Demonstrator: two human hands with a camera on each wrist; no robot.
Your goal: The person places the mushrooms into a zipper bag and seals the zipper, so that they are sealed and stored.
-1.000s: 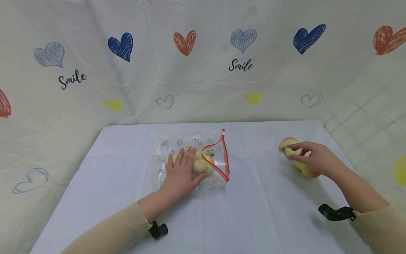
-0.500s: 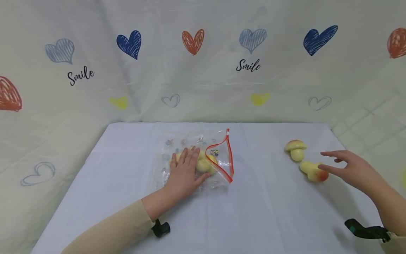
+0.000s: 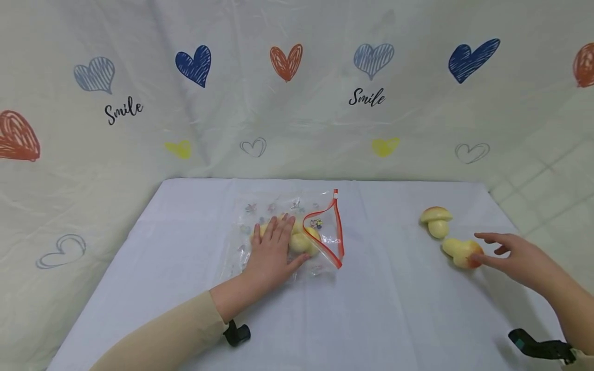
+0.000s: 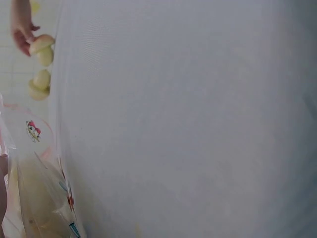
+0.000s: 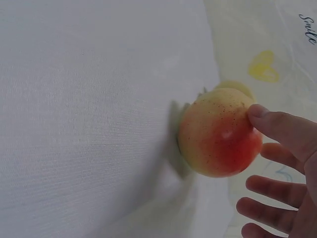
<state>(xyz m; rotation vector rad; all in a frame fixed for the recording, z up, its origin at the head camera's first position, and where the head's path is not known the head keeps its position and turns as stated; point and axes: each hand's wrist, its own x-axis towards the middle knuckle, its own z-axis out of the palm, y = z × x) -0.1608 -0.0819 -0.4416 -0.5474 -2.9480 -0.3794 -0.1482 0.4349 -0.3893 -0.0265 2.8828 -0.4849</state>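
Observation:
My left hand [image 3: 269,257] lies flat with spread fingers on a clear zip bag [image 3: 327,234] that has a red-edged opening on its right side. Inside the bag are yellow mushrooms [image 3: 300,243], partly covered by that hand. At the right, a yellow mushroom with a reddish cap [image 3: 463,254] lies on its side. The thumb of my right hand [image 3: 520,260] is right at this cap, and the other fingers are extended apart from it. In the right wrist view the round red cap [image 5: 220,134] fills the middle, the thumb overlapping its edge.
Just behind the red-capped one lies a second yellow mushroom [image 3: 436,221]. A white cloth [image 3: 371,309] covers the table. Its back edge meets a hanging sheet [image 3: 315,118] printed with hearts. Black wrist cameras [image 3: 236,334] are strapped at both wrists.
My right hand has moved right and toward me, off the back mushroom, to the red-capped one. The left hand stays on the bag. The head view has shifted slightly.

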